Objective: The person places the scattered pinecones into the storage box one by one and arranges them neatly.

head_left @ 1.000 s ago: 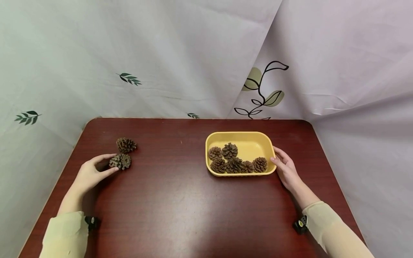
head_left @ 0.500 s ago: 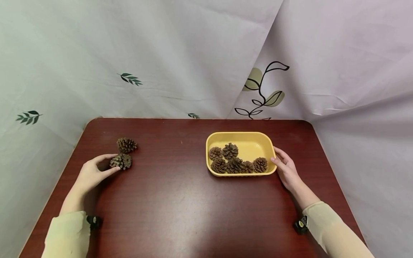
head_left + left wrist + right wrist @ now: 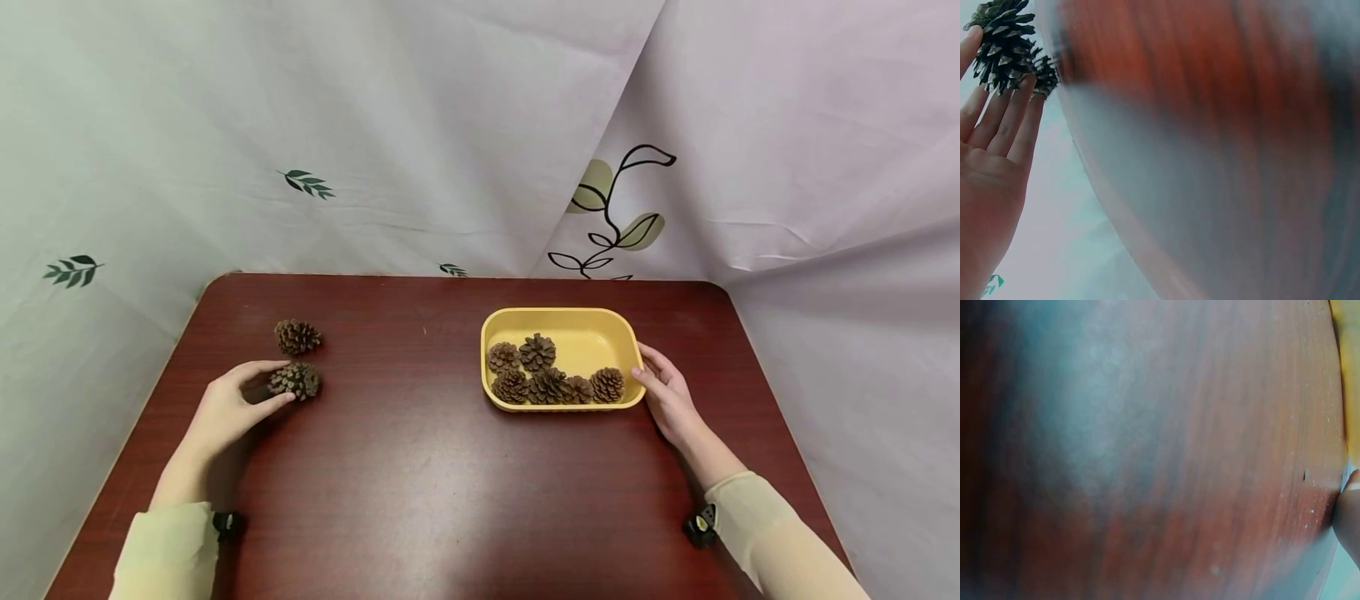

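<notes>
My left hand (image 3: pixel 228 406) pinches a brown pine cone (image 3: pixel 295 381) between thumb and fingers at the left of the table. In the left wrist view, the thumb and fingertips meet this pine cone (image 3: pixel 1004 47) from both sides. Just behind it lies a second pine cone (image 3: pixel 297 337), partly hidden in that wrist view. My right hand (image 3: pixel 669 400) grips the right end of a yellow plastic basin (image 3: pixel 615 333), thumb over the rim and fingers along the outer wall. Several pine cones (image 3: pixel 550 387) rest in the basin, mostly along its near and left sides.
The dark red wooden table (image 3: pixel 420 475) has rounded far corners. Pale cloth (image 3: pixel 420 125) printed with leaves hangs behind it and at both sides. Each wrist carries a small black camera, one of them by the left sleeve (image 3: pixel 168 546).
My left hand has shifted a little to the right with the pine cone, which has turned slightly and come away from the one behind. The right hand stays on the basin.
</notes>
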The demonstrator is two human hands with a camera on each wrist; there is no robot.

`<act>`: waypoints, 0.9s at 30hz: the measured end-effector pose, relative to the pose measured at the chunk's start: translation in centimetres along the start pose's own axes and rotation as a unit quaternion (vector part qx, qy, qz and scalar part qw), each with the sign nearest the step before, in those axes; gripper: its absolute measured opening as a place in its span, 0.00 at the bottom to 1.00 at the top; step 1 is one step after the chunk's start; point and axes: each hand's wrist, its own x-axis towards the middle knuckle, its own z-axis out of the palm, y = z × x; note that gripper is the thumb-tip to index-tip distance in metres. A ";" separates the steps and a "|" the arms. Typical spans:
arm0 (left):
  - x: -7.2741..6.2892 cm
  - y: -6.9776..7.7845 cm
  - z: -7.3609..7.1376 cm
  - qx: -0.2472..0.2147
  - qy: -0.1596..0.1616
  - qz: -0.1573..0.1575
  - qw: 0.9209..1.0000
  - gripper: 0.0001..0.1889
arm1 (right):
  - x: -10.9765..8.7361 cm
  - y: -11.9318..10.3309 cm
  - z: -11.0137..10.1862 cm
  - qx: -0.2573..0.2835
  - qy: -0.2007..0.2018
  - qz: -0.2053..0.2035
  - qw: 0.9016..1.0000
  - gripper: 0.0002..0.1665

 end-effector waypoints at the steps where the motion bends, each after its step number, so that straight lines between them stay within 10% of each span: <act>1: 0.0 0.2 0.1 -0.001 0.003 0.004 1.000 0.25 | 0.0 0.0 0.0 0.000 0.000 0.000 1.000 0.25; 27: 3.2 5.1 4.8 -0.093 0.020 0.077 0.992 0.26 | -0.1 0.0 -0.2 -0.019 -0.010 0.002 1.000 0.26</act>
